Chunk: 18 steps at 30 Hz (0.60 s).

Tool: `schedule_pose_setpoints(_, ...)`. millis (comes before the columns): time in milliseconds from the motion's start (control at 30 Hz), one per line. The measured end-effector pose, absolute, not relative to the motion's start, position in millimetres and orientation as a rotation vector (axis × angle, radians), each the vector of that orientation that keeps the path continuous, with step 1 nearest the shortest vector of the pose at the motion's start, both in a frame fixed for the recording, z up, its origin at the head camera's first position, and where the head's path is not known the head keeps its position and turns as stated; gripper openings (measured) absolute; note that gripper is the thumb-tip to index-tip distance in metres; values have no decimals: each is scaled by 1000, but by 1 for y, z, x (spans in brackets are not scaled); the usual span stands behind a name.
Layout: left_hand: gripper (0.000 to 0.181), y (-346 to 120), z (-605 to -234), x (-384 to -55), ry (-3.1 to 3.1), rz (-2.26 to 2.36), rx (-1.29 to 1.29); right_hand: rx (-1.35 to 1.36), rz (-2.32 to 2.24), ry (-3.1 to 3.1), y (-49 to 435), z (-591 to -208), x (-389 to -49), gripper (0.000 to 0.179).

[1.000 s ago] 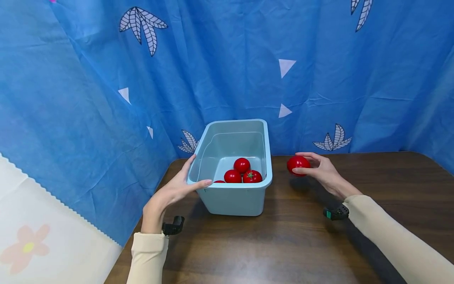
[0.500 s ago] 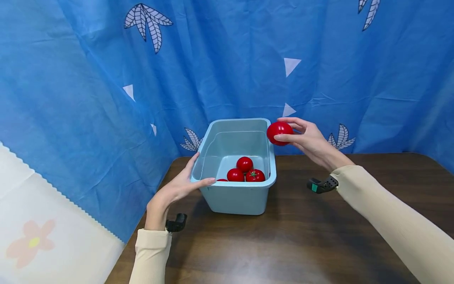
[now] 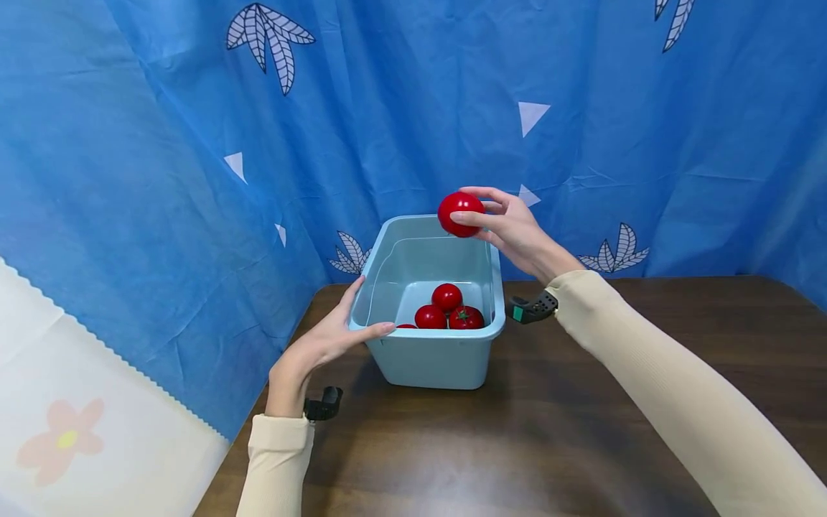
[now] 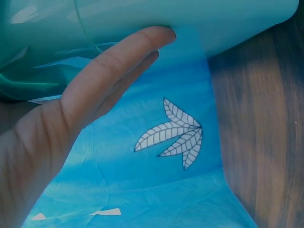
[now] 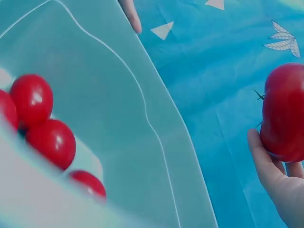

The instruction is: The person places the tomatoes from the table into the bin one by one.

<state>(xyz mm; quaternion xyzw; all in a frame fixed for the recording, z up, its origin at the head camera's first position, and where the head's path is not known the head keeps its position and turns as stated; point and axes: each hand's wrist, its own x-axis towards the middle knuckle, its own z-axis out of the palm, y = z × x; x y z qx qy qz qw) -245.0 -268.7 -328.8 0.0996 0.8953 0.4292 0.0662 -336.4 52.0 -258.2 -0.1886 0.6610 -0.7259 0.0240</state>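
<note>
My right hand [image 3: 513, 228] pinches a red tomato [image 3: 460, 214] between thumb and fingers, above the far part of a light blue plastic bin [image 3: 429, 362]. In the right wrist view the held tomato [image 5: 285, 111] shows green sepals on its side facing the bin. Several red tomatoes lie at the near end inside the bin, among them one with its green stem up [image 3: 466, 317]; another is mostly hidden by the front rim. My left hand [image 3: 323, 337] rests on the bin's near left corner, thumb along the front rim and straight fingers [image 4: 114, 66] against the left outer wall.
The bin stands on a dark brown wooden table [image 3: 614, 402]. Behind it hangs a blue curtain [image 3: 413, 108] with leaf prints. A white cloth with a flower print [image 3: 61, 441] lies at lower left.
My right hand has lifted the tomato from just above the table at the right and carried it up and left over the bin. My left hand stays at the bin's corner.
</note>
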Motion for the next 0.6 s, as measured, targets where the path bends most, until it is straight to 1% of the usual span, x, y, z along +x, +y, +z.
schedule_pose_setpoints(267,114,-264,-328,-242,2680,1303,306,-562,-2231,2058,30,-263,-340,58)
schedule_pose_setpoints(600,114,-259,-324,-242,2677,1313,303,-574,-2218,2123,25,-267,-339,62)
